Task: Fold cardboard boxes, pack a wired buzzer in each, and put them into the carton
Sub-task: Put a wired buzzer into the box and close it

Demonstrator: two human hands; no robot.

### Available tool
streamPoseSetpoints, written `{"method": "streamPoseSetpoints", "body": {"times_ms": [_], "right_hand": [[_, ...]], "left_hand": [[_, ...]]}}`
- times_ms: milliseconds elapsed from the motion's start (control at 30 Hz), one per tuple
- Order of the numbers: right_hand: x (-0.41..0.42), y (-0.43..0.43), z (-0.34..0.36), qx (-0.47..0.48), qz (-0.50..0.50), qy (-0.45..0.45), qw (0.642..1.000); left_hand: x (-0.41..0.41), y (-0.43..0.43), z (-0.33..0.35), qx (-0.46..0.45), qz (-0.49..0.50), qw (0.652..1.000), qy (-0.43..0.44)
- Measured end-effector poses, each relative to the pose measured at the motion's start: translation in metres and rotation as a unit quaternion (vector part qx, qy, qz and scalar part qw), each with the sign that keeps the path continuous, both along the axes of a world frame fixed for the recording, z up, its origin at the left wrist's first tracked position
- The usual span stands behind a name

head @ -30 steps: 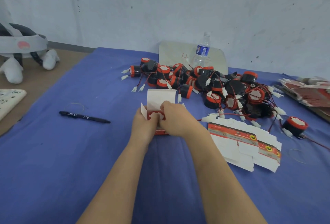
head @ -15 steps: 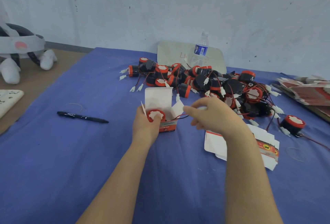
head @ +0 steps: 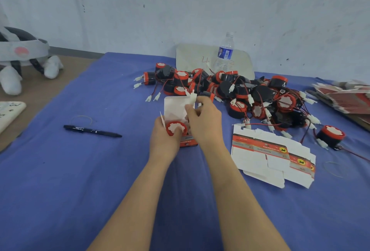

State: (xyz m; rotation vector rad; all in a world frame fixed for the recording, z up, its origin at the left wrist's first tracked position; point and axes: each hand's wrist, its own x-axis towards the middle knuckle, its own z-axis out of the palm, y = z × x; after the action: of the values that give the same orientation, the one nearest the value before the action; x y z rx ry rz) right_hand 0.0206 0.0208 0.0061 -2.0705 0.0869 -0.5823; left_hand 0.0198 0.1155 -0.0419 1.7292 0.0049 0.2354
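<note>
Black pen (head: pixel 92 130) left of box (head: pixel 174 107), buzzer pile (head: pixel 240 90) behind, blanks (head: pixel 266 154) right

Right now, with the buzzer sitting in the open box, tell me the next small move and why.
Probably tuck the white connector down into the box beside the buzzer. The right hand pinches it above the opening, the left hand holds the box with the buzzer seated inside, and the lid flap stands open, so it likely must go in before closing.
</note>
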Motion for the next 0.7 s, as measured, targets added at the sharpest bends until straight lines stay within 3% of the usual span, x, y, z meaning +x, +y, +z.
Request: {"method": "streamPoseSetpoints", "body": {"times_ms": [67, 167, 367, 700], "right_hand": [[-0.002, 0.001, -0.004, 0.078, -0.004, -0.005, 0.997], [-0.001, -0.002, -0.006, 0.087, -0.023, -0.01, 0.996], [-0.005, -0.013, -0.008, -0.064, -0.031, 0.042, 0.997], [-0.01, -0.016, -0.017, -0.211, -0.128, 0.031, 0.969]], "left_hand": [[0.0, 0.0, 0.0, -0.002, 0.001, 1.0, 0.001], [0.0, -0.001, 0.001, -0.002, 0.003, 1.0, 0.005], [-0.001, -0.001, 0.002, 0.004, 0.004, 1.0, 0.013], [-0.003, -0.003, 0.002, 0.028, 0.017, 0.999, 0.024]]}}
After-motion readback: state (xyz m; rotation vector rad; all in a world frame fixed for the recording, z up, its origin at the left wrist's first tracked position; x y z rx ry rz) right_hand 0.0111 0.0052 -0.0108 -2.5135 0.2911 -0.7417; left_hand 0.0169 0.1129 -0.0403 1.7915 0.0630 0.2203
